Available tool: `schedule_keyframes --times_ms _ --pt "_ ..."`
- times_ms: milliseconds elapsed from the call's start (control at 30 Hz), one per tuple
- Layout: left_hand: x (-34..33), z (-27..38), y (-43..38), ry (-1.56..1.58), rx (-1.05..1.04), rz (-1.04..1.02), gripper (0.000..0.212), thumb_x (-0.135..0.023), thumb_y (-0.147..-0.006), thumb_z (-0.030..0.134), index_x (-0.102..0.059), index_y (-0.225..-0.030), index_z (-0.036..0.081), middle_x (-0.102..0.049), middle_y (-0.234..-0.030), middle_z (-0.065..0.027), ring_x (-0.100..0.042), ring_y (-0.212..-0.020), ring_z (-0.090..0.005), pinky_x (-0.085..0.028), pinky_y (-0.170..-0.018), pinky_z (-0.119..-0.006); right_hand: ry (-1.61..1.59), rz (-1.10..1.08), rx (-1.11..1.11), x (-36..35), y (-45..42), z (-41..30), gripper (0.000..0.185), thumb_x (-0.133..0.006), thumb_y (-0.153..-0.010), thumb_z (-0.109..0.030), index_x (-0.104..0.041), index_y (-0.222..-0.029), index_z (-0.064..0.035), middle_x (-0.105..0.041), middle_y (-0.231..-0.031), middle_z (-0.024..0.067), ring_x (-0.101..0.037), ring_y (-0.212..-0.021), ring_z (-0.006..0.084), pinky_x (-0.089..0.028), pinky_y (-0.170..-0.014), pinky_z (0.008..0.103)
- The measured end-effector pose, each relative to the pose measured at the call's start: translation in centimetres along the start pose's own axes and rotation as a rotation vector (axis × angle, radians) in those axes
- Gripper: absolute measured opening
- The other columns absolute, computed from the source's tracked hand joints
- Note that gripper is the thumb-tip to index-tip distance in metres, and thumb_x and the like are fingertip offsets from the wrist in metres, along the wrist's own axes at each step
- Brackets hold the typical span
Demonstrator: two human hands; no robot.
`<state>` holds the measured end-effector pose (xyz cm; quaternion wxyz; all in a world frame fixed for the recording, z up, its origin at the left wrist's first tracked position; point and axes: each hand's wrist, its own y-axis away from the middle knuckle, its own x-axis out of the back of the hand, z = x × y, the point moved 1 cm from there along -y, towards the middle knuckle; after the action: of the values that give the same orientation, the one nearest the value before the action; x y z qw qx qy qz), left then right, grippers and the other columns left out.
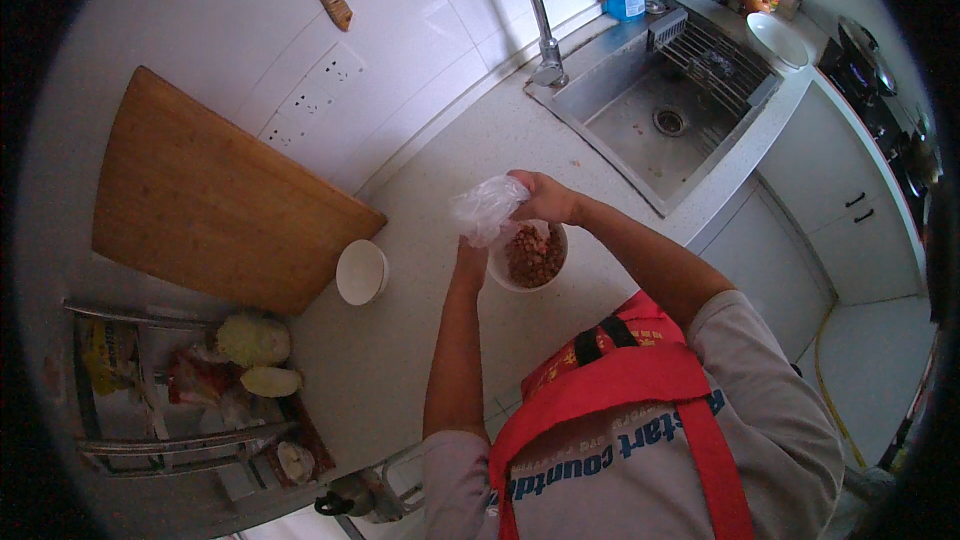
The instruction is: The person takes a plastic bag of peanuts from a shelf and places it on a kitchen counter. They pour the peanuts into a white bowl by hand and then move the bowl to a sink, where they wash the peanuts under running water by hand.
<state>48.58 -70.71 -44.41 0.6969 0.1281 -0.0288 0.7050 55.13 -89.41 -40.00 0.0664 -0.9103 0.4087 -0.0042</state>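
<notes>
A crumpled clear plastic bag point(489, 208) is held over the worktop in my right hand point(551, 199), whose fingers pinch its right side. My left hand point(471, 246) is mostly hidden by the plastic at the bag's lower left, so its fingers cannot be made out. Just below both hands, a white bowl point(517, 287) stands on the counter. It holds a mound of brownish-red minced or diced meat point(534, 256), with a pinker patch near the top. Part of the bowl's left rim lies behind the bag and hand.
An empty white bowl point(362, 272) stands left, beside a large wooden chopping board point(225, 195) leaning on the wall. Rightward is a steel sink point(637, 120) with a faucet point(550, 64). A rack point(187, 444) holding vegetables and packages occupies the lower left.
</notes>
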Motion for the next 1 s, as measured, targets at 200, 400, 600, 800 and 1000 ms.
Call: schedule_keyframes --times_ms 200,400,600,800,1000 --pt "-0.3 -1.2 0.1 0.033 -0.124 0.083 0.041 -0.052 -0.077 0.017 -0.048 -0.114 -0.001 -0.054 -0.111 -0.0116 -0.051 -0.102 -0.0225 -0.041 -0.088 -0.033 0.434 -0.076 -0.007 -0.1 0.5 -1.1 0.043 -0.068 -0.064 -0.004 -0.052 -0.104 -0.0024 -0.058 -0.101 0.0128 -0.053 -0.1 0.0258 -0.041 -0.089 0.0347" --pt "-0.4 -0.5 0.0 0.167 -0.129 0.02 0.037 -0.057 -0.078 0.023 -0.054 -0.104 -0.002 -0.06 -0.098 -0.0096 -0.056 -0.09 -0.0203 -0.046 -0.078 -0.033 0.856 -0.091 -0.084 0.9 0.8 2.0 0.046 -0.067 -0.064 -0.009 -0.052 -0.107 -0.0043 -0.056 -0.104 0.0181 -0.051 -0.104 0.0333 -0.04 -0.09 0.0371" --pt "0.0 0.3 0.2 -0.187 -0.134 0.058 0.037 -0.061 -0.077 0.026 -0.056 -0.102 -0.001 -0.061 -0.096 -0.0093 -0.058 -0.083 -0.0182 -0.047 -0.076 -0.033 0.675 -0.012 -0.132 0.6 1.2 1.0 0.034 -0.061 -0.073 -0.014 -0.054 -0.105 -0.0044 -0.059 -0.103 0.0175 -0.055 -0.096 0.0342 -0.043 -0.085 0.0382" --pt "0.5 1.2 0.2 0.228 -0.054 0.026 0.035 -0.059 -0.078 0.026 -0.058 -0.098 -0.002 -0.062 -0.093 -0.0099 -0.058 -0.084 -0.0191 -0.047 -0.075 -0.033 0.58 0.064 -0.08 0.5 0.7 0.8 0.03 -0.063 -0.073 -0.015 -0.055 -0.1 -0.0049 -0.061 -0.097 0.016 -0.057 -0.092 0.0313 -0.043 -0.082 0.0376" --pt "4.0 -5.1 -0.1 0.18 -0.101 0.007 0.038 -0.052 -0.082 0.015 -0.041 -0.114 -0.002 -0.048 -0.115 -0.0108 -0.048 -0.104 -0.0208 -0.041 -0.089 -0.034 0.655 0.083 -0.011 -0.4 0.9 -0.5 0.02 -0.06 -0.072 -0.014 -0.054 -0.09 -0.0075 -0.061 -0.085 0.0148 -0.058 -0.084 0.0346 -0.045 -0.073 0.0408"
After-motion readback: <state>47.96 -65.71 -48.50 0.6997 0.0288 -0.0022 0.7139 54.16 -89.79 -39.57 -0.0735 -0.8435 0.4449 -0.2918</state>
